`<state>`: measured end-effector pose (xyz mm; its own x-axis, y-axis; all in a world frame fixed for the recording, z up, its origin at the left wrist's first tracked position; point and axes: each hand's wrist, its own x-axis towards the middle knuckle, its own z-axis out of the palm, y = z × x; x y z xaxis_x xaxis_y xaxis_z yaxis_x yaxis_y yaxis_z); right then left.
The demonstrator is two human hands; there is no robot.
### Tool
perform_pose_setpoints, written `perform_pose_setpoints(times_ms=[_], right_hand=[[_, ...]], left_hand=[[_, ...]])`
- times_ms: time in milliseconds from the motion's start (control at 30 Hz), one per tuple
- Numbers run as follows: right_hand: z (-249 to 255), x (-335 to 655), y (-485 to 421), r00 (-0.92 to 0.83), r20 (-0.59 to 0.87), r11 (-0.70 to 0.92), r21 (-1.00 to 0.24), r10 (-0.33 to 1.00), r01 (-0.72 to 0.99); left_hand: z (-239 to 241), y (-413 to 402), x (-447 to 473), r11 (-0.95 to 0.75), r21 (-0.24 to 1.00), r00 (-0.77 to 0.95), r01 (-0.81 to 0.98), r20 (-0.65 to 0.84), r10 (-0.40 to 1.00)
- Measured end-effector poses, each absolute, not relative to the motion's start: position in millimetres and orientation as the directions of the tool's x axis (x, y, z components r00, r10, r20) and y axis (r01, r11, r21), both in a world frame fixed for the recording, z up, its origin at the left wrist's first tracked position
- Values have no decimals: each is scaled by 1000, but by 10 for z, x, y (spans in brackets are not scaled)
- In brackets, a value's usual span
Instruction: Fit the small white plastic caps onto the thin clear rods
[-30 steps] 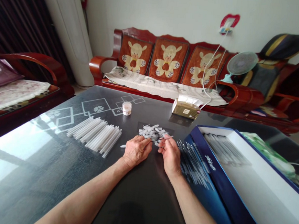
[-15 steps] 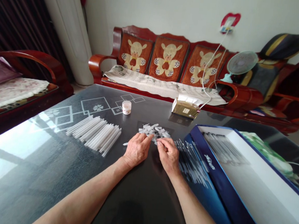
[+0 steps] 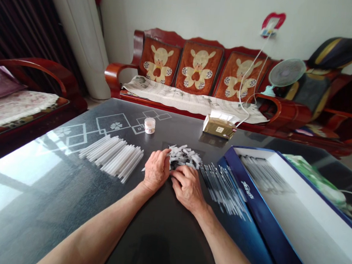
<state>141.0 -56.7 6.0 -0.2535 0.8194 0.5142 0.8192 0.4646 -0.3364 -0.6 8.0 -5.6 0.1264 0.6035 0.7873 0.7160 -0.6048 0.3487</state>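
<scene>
My left hand is closed around a slim pen, most of it hidden; only its pale tip sticks out on the left. Close beside it, my right hand has its thumb and fingers drawn together at the near edge of a pile of pen caps, whitish with some dark parts. What those fingers pinch, if anything, is hidden. White translucent pen barrels lie in a row to the left. Several thin dark-tipped refills lie side by side on a blue surface to the right.
A blue open box with a white inside holds several pens at its far end. A small round tub and a tissue box stand farther back on the dark glossy table. Green packaging lies beyond the box.
My left hand has shifted slightly left. My right hand has moved left and nearer to me, its fingers now just below the caps. More of the cap pile shows.
</scene>
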Motion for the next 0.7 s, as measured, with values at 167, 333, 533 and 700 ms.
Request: perform_pose_setpoints(times_ms=[167,333,533,700], right_hand=[[64,1381,-595,-321,458,473,-268,829,839],[2,1404,-566,-261,483,441,-307,836,843],[-19,1466,-472,95,660,438,-592,746,677],[-36,1465,-430,308,428,334,-889,850,314]], left_hand=[[-64,81,2,-608,339,146,718,781,607],[-70,77,8,-621,313,192,718,770,609],[-66,56,16,-666,295,278,685,740,613],[-68,22,37,-726,336,332,600,721,608]])
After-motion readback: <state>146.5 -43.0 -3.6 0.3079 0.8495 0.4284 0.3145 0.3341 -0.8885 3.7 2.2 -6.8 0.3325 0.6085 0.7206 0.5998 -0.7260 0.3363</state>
